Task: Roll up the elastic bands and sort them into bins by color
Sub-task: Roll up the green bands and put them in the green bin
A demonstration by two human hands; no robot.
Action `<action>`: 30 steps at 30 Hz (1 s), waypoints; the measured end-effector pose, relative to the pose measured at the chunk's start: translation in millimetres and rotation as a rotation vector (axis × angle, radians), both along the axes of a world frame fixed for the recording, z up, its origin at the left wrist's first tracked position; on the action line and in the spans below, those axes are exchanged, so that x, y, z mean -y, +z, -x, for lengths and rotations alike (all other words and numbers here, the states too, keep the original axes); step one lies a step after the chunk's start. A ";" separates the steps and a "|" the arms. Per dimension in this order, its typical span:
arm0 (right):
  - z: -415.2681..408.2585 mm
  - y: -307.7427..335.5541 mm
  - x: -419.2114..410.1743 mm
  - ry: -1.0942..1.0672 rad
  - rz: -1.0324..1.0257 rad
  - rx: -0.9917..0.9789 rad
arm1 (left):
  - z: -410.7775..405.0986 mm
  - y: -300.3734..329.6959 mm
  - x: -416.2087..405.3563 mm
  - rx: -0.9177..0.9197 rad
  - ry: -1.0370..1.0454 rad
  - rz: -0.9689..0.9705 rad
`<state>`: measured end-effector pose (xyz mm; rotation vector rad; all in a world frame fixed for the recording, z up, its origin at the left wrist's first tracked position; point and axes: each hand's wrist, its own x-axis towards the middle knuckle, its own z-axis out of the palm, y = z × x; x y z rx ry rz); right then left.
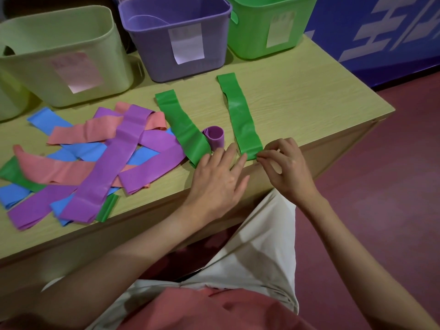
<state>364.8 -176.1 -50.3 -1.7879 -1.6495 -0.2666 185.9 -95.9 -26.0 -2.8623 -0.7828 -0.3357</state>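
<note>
Right hand (284, 160) pinches the near end of the green band (240, 117), whose long axis runs up-frame; left hand (220, 177) rests flat beside it.

Both bare forearms reach up from the lower frame toward its centre. The left hand (217, 177) lies flat, palm down, fingers straight and slightly spread. Just right of it, the right hand (284, 166) curls, thumb and forefinger pinched together.
</note>
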 end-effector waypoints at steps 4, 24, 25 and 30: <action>5.5 -4.7 0.3 -0.014 -0.028 0.015 | -1.3 1.4 3.8 0.001 0.041 0.002; 4.9 -5.6 -10.0 -0.042 -0.055 0.008 | -15.6 1.8 4.0 -0.006 0.138 0.022; 3.5 -4.4 -11.3 -0.038 -0.049 0.007 | -16.4 3.5 3.4 0.006 0.134 0.029; -0.4 -3.6 -13.3 -0.010 -0.043 0.006 | -20.6 6.8 -3.5 0.137 0.017 0.029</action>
